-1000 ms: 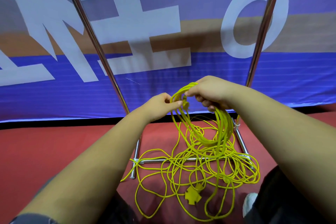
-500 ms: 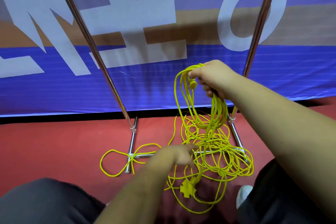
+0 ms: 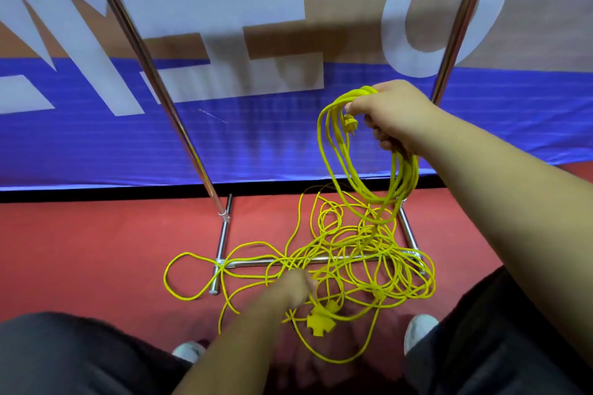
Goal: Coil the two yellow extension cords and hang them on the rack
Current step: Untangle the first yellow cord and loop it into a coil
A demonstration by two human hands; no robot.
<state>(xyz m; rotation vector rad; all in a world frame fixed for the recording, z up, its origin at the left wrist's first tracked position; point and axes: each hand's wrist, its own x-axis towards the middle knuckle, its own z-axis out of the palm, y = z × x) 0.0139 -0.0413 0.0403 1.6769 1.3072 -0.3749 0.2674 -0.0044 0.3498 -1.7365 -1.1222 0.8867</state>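
Observation:
My right hand (image 3: 391, 115) grips the top of a coil of yellow extension cord (image 3: 333, 151), raised in front of the banner, with a yellow plug (image 3: 348, 123) dangling beside my fingers. The coil's loops hang down to a loose tangle of yellow cord (image 3: 369, 253) on the red floor, spread over the rack's base. A yellow multi-way socket block (image 3: 321, 317) lies at the tangle's near edge. My left hand (image 3: 292, 285) is low at the tangle, blurred, touching the strands; its grip is unclear. The chrome rack's uprights (image 3: 154, 74) rise left and right.
The rack's right upright (image 3: 455, 32) passes just behind my right hand. Its base bar (image 3: 253, 263) and feet lie under the cord. A blue and white banner (image 3: 256, 138) closes off the back. My knees and white shoes (image 3: 189, 351) are at the bottom.
My left hand left the coil and dropped to the tangle on the floor. My right hand lifted the coil higher and to the right.

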